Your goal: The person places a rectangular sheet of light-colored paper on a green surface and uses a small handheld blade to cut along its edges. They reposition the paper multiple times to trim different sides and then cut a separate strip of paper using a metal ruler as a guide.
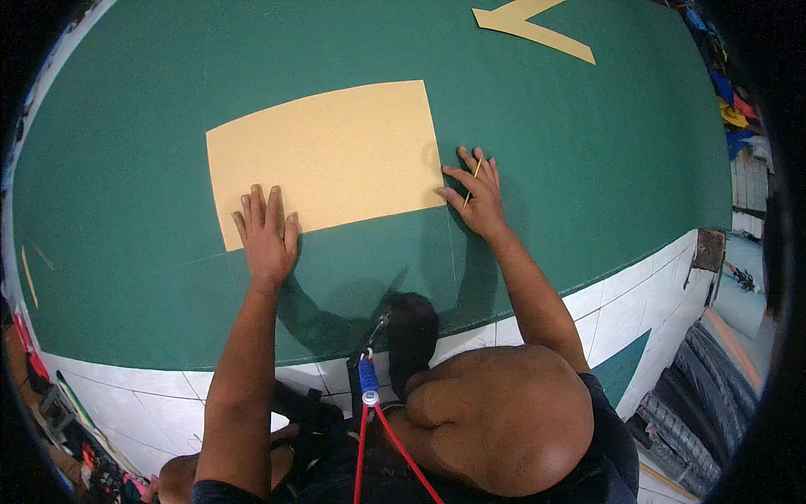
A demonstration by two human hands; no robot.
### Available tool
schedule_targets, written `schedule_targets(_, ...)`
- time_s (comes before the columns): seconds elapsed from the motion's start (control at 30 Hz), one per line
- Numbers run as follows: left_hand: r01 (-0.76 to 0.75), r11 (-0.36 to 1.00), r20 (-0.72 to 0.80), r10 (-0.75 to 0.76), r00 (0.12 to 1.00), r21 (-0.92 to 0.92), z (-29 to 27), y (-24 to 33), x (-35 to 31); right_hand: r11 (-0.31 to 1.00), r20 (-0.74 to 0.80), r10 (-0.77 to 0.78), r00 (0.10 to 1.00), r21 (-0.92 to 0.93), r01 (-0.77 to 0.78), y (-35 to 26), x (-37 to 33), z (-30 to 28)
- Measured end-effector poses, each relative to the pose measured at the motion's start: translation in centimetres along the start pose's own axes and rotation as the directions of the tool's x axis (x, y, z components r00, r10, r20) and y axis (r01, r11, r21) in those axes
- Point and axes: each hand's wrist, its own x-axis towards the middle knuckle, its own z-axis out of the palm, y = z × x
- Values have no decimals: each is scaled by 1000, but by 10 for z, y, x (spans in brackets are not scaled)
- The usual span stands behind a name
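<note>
A tan cardboard panel [327, 151], roughly rectangular with a curved far edge, lies flat on a large green sheet [109, 202]. My left hand [266, 231] rests on the panel's near left corner, fingers spread out and nothing in them. At the right edge, my right hand [480, 193] touches the panel with its thumb and index finger. A thin yellowish stick [473, 182] runs across the fingers of that hand, held among them; its exact kind cannot be made out. Faint pale lines show on the green sheet by the panel's near corners.
A V-shaped tan cardboard piece [537, 35] lies at the far right of the sheet. Another thin yellowish stick [29, 277] is at the far left. White floor tiles [621, 294] border the sheet. Dark wrapped rolls [697, 403] lie at lower right. Red cords [363, 445] hang before me.
</note>
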Motion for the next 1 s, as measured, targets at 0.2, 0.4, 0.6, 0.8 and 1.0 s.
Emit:
schedule_targets(0.2,23,1000,14,-24,1000,17,0,3,1,1000,-12,-30,999,-2,30,4,1,-1)
schedule_targets(0.4,22,1000,20,-22,1000,-18,-5,4,2,994,-63,-104,993,-32,102,1,4,2)
schedule_targets(0.6,69,993,-13,-70,997,-92,-26,14,0,994,-44,-66,997,-89,62,0,-9,2)
schedule_targets(0.8,93,991,-56,-98,994,-93,-15,5,-19,992,-63,-63,996,-110,56,3,-17,20)
schedule_targets(1.0,105,986,-59,-113,992,-130,-13,6,-22,991,-38,-55,998,-123,50,0,-13,14)
